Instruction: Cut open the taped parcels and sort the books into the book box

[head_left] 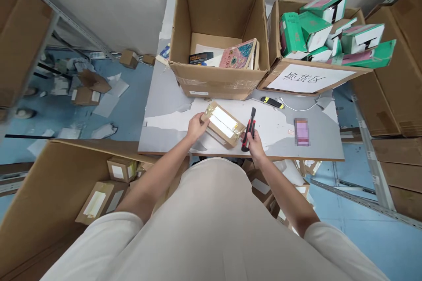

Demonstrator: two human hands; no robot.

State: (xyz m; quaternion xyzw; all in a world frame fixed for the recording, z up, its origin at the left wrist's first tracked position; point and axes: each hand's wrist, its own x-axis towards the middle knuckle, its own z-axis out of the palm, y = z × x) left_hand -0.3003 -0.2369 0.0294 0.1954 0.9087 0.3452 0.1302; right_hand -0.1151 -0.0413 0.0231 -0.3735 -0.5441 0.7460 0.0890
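My left hand grips the left end of a small taped cardboard box with a white label on its upper face. The box is tilted over the table's front part. My right hand is closed around a red and black box cutter, its dark tip pointing away from me. The cutter is close beside the box's right end; whether they touch, I cannot tell. Behind them lies a second utility knife, yellow and black.
A large open carton with books stands at the back of the table. Right of it, another carton holds several green boxes. A purple item lies at right. A big carton with parcels stands at lower left.
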